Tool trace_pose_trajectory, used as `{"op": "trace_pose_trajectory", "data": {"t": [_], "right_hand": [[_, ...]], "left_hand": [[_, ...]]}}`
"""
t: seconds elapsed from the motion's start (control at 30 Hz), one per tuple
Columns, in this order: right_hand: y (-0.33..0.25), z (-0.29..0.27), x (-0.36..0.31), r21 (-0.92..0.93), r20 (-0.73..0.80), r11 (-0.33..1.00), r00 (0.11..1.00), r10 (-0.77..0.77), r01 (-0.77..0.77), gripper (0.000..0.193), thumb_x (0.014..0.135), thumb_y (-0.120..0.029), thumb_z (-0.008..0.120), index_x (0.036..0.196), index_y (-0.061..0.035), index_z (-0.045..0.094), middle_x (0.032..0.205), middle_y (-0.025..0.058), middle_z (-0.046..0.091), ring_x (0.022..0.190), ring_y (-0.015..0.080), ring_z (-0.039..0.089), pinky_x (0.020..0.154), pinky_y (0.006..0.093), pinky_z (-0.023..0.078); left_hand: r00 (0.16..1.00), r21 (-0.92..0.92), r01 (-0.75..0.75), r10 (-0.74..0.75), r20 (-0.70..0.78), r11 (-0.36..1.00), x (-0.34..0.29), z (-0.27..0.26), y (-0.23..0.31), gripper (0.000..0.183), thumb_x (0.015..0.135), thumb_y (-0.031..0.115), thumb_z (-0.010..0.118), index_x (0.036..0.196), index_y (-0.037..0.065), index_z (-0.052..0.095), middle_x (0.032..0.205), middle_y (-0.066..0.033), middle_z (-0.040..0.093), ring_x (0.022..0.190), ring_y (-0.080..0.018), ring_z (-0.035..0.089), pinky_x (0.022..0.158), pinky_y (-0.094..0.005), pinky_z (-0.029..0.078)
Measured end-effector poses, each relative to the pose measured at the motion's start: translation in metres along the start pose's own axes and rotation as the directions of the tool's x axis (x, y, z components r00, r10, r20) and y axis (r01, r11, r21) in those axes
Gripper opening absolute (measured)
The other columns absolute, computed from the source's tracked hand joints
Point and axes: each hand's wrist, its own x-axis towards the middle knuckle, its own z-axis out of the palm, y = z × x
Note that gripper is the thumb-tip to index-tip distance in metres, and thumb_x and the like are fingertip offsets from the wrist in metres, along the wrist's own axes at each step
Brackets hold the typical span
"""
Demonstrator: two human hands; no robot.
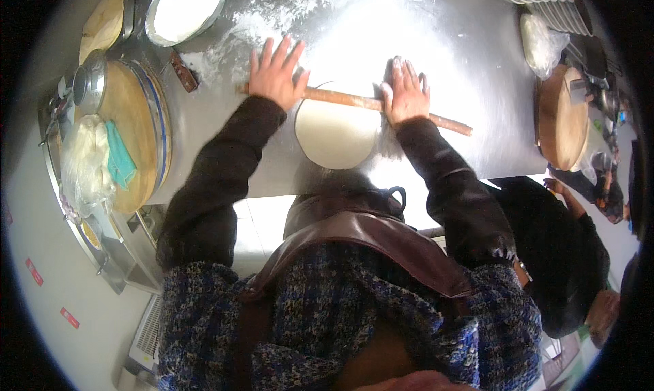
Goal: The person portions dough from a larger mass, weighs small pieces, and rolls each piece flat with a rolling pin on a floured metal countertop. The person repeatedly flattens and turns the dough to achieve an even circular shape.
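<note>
A round sheet of pale dough [337, 135] lies flat on the steel worktable. Across its far part rests a wooden rolling pin [344, 99], slanting down toward the right. My left hand [276, 74] presses flat on the pin near its left end, palm down with the fingers spread. Farther along, my right hand [407, 95] lies over the pin just right of the dough, its fingers stretched out and floury. Both palms touch the pin without wrapping round it.
Loose flour covers the table [235, 163] at the far side. A bowl of flour [185, 13] and a brown-handled tool [182, 71] are at far left. Round boards [146, 142] [562, 125] stand at both sides, the left one bearing bagged dough [88, 159]. Another person [555, 255] is close on my right.
</note>
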Motion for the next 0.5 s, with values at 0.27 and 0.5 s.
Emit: {"op": "trace_pose_trajectory", "data": {"t": [0.27, 0.5], "right_hand": [[0.002, -0.012, 0.016, -0.010, -0.050, 1.000, 0.998, 0.024, -0.025, 0.066, 0.106, -0.048, 0.040, 0.156, -0.0043, 0.041, 0.159, 0.0209, 0.045, 0.148, 0.0335, 0.042, 0.126, 0.0573, 0.021], [-0.034, -0.024, -0.086, 0.083, -0.056, 0.994, 0.997, -0.060, 0.064, 0.067, 0.099, -0.040, 0.055, 0.154, -0.0039, 0.043, 0.155, 0.0210, 0.049, 0.146, 0.0349, 0.044, 0.122, 0.0613, 0.023]], "left_hand": [[0.982, -0.011, 0.010, -0.012, -0.189, 1.000, 0.001, 0.016, -0.006, 0.061, 0.105, 0.045, 0.049, 0.158, 0.017, 0.043, 0.162, -0.0214, 0.040, 0.151, -0.0413, 0.033, 0.124, -0.0583, 0.026], [0.971, -0.038, 0.194, -0.186, 0.152, 0.980, -0.147, -0.024, 0.049, 0.067, 0.098, 0.038, 0.053, 0.160, 0.015, 0.040, 0.163, -0.0180, 0.039, 0.151, -0.0487, 0.030, 0.120, -0.0676, 0.022]]}}
